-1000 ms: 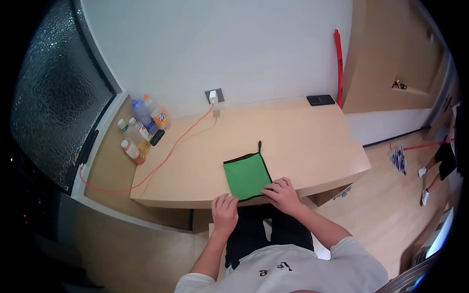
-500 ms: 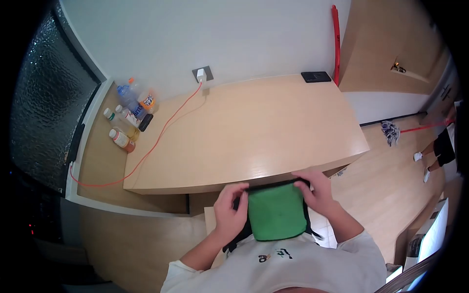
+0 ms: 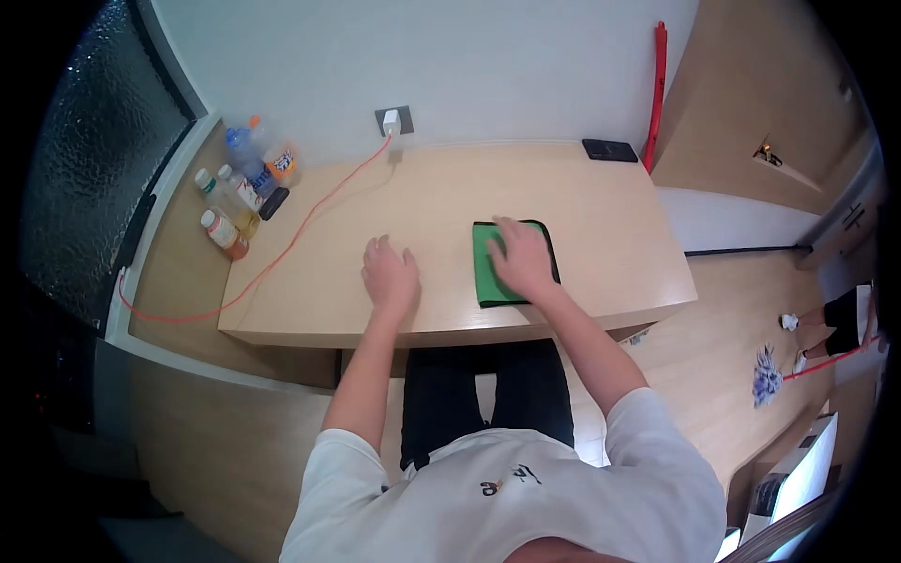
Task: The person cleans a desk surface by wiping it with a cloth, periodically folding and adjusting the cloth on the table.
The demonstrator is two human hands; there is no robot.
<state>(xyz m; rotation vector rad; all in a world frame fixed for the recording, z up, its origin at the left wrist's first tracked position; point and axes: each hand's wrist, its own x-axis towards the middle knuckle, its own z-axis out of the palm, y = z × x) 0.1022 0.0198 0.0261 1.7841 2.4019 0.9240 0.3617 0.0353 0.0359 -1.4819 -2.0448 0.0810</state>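
A green cloth with black edging (image 3: 487, 277) lies flat on the light wooden desk (image 3: 450, 188), close to its front edge. My right hand (image 3: 522, 256) rests on top of the cloth, fingers apart and pointing away from me, and covers part of it. To the left, my left hand (image 3: 389, 274) lies on the bare desktop with its fingers spread and holds nothing. A gap of desktop separates it from the cloth.
Several bottles (image 3: 235, 188) and a small black object (image 3: 274, 203) stand or lie at the left. A red cable (image 3: 302, 230) runs from the wall charger (image 3: 391, 121). A black phone (image 3: 610, 150) lies at the back right. Another person (image 3: 835, 319) holds a mop (image 3: 767, 377).
The green cloth has gone from my lap up onto the desk and lies flat. My left hand has let go of it and moved left. The other person's mop has shifted.
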